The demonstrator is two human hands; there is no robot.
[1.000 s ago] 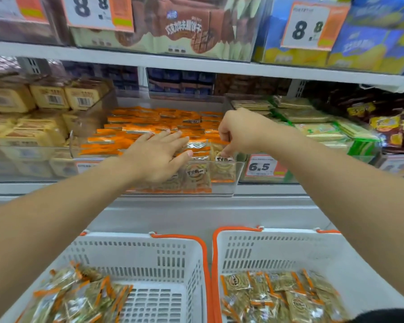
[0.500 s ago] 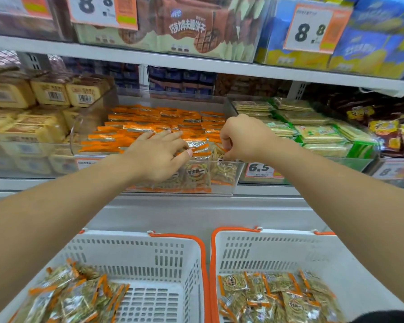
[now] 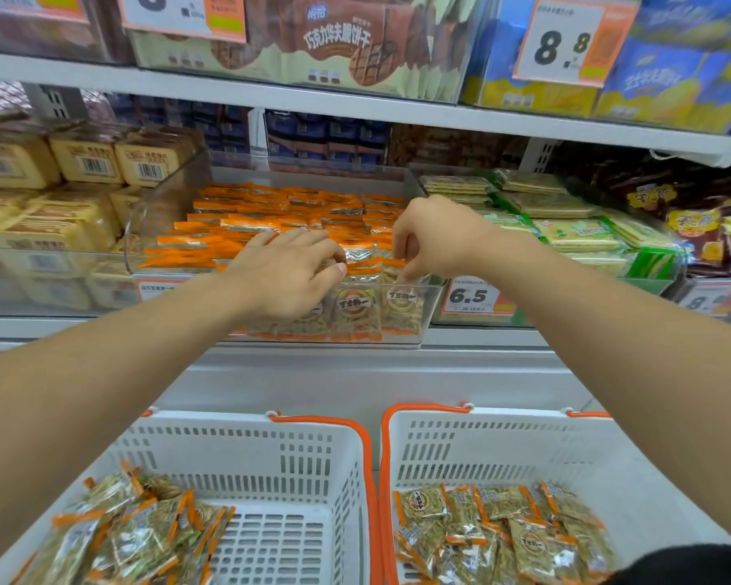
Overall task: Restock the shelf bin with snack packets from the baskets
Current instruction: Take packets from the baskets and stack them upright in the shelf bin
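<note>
Our left hand (image 3: 290, 274) rests spread on the front packets (image 3: 355, 308) in the clear shelf bin (image 3: 433, 289); at its 3 o'clock our right hand (image 3: 429, 238) pinches a packet top. At 6 o'clock, two white baskets (image 3: 313, 453) hold more packets (image 3: 503, 529).

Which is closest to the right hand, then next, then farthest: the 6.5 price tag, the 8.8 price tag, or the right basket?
From the right hand:
1. 6.5 price tag, just below it, on the shelf edge.
2. 8.8 price tag, up on the top shelf, to the right.
3. Right basket, far below, near the person.
</note>
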